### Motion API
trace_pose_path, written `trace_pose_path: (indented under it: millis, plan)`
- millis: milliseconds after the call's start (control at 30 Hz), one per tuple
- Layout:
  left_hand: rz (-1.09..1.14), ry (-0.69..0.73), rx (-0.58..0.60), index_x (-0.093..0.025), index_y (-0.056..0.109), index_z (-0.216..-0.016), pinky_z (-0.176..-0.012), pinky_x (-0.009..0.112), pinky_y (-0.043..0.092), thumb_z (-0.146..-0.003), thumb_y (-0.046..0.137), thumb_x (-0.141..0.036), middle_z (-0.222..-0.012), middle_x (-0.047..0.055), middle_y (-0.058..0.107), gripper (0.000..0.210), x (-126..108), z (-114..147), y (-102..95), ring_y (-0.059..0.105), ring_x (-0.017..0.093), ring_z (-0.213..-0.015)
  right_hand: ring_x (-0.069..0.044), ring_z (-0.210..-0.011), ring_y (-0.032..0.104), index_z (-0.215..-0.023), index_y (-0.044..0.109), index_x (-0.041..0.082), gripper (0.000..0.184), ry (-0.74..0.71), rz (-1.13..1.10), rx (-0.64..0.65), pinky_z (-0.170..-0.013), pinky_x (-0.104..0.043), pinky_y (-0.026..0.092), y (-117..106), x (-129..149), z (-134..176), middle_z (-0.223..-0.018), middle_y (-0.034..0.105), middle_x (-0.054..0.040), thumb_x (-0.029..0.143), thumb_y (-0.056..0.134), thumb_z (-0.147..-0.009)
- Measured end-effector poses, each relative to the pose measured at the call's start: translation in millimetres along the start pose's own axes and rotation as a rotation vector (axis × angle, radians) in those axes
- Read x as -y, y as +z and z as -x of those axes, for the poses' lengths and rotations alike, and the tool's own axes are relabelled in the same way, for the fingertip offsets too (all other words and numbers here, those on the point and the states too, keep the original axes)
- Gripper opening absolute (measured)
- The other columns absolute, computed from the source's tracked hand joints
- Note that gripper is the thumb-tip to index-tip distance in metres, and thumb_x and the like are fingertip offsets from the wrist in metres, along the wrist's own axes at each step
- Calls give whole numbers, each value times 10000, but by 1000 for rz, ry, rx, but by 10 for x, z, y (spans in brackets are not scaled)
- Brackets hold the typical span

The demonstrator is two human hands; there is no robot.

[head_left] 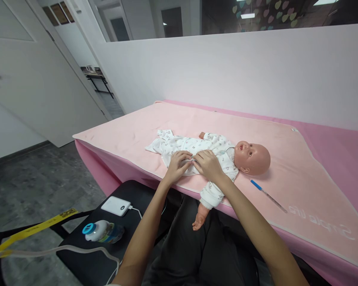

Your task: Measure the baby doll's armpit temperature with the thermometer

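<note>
In the head view, a baby doll (222,147) lies on its back on a light pink blanket (286,155), which is spread over a counter (343,153) draped in darker pink cloth. The doll's bald head (255,159) is to the right, and the legs of its white printed outfit (179,143) stretch to the left. One doll arm (209,195) hangs over the near edge above the person's dark trousers (179,246); the other lies bent on the far side.

Both hands meet at the outfit's near side, low on the torso. The left hand (179,165) has its grip closed, thumb and fingers pinching a thin white strip (192,160). The right hand (208,162) pinches the same strip just beside it, its fingertips pressed together. Whether the strip is knotted is too small to tell.

A blue-capped pen (268,196) lies near the doll's head. On a black chair (86,254) at the left sit a white power bank (115,205) with a cable (136,209) plugged in and, near it, a bottle (104,231) with a blue cap, tipped on its side.
</note>
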State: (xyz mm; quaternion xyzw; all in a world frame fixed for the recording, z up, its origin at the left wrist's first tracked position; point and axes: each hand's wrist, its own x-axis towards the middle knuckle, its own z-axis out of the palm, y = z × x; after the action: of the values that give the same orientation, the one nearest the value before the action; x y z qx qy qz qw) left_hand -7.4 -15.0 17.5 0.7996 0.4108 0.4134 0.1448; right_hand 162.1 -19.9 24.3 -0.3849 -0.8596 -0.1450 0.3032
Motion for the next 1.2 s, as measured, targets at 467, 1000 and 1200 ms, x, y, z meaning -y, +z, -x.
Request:
trace_pose_path:
  millis: [467, 1000, 1200]
  plan:
    - [9, 14, 6, -211, 597, -798, -958, 385, 328, -853, 475, -335, -1033, 32, 618, 183, 17, -1, -4, 516, 193, -1026, -194, -860, 500, -916, 589, 152, 193, -5, -6, 2, -802, -324, 366, 0, -10, 6, -872, 610, -67, 321, 522, -850]
    - [12, 24, 10, -209, 587, -792, -964, 398, 316, -845, 469, -318, -1039, 31, 615, 169, 24, -2, 1, 511, 198, -1029, -188, -845, 489, -882, 589, 149, 138, -8, 11, -29, -808, -315, 359, 33, -2, 2, -837, 600, -58, 217, 474, -847]
    - [-7, -4, 25, -209, 582, -782, -974, 390, 320, -843, 465, -319, -1055, 31, 613, 172, 27, -2, -2, 508, 199, -1036, -189, -834, 489, -861, 591, 155, 130, -2, 6, -27, -805, -316, 359, 39, 1, 1, -817, 594, -58, 205, 472, -843]
